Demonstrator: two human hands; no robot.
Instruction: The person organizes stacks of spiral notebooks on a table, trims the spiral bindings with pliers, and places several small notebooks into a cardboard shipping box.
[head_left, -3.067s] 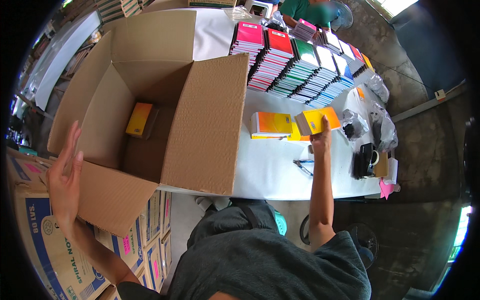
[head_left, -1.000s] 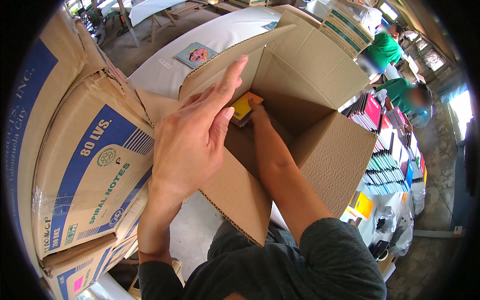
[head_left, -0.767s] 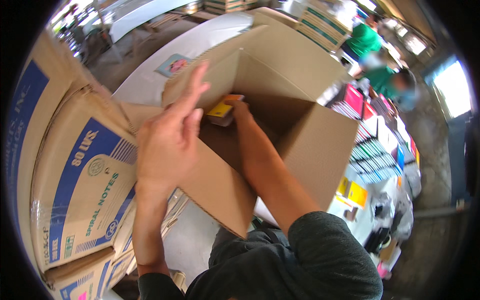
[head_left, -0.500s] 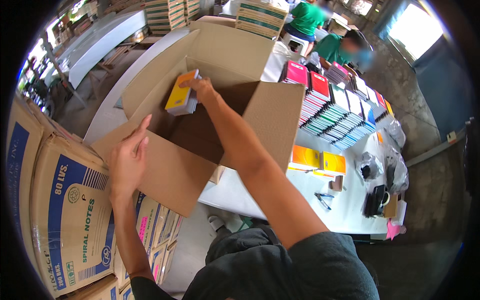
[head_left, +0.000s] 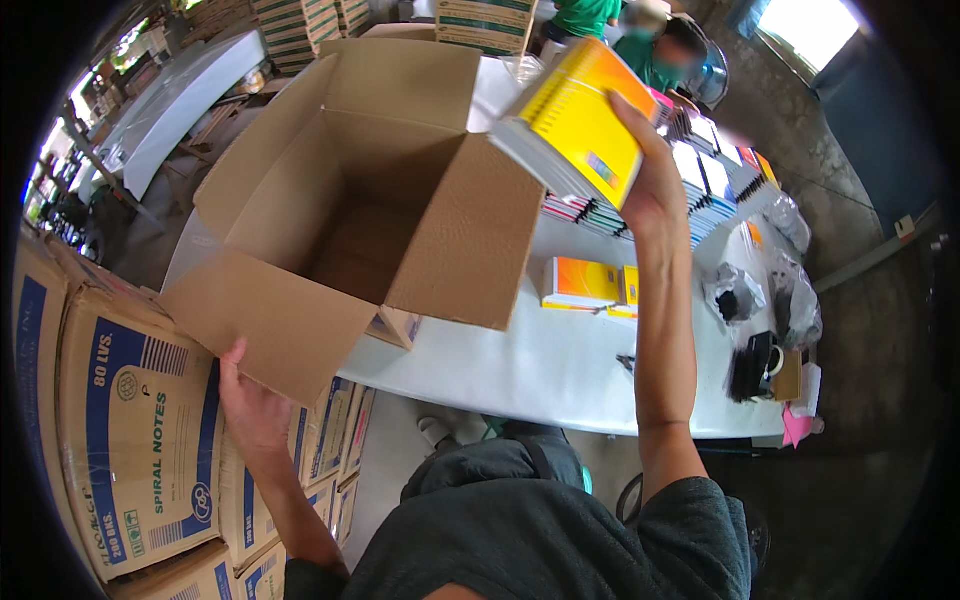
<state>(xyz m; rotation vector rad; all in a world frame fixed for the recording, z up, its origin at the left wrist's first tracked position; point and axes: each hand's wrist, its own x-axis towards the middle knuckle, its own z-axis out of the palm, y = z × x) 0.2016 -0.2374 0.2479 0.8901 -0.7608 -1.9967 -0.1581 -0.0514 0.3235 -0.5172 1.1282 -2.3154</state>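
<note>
A stack of yellow-orange spiral notebooks [head_left: 590, 125] is in my right hand [head_left: 655, 185], raised and tilted above the table, right of an open cardboard box [head_left: 400, 160]. My thumb lies on the top cover, and the fingers underneath are hidden. Down at the box's near side, my left hand [head_left: 258, 405] is at the edge of the near flap [head_left: 275, 320]. One digit shows over that edge while the others are partly hidden behind the flap. The box stands on the white table [head_left: 470, 375] with its flaps folded outward.
Tall stacks of colored notebooks [head_left: 710, 185] stand on the table's right, with more yellow-orange notebooks [head_left: 583, 282] nearer me. Plastic bags [head_left: 790, 300] lie at the right end. Closed cartons [head_left: 150, 430] are piled at left. A person in green [head_left: 650, 60] sits beyond the table.
My right hand has lifted the notebook stack out of the box and carried it right, over the table. My left hand has moved lower, to the flap's edge. The view has shifted somewhat.
</note>
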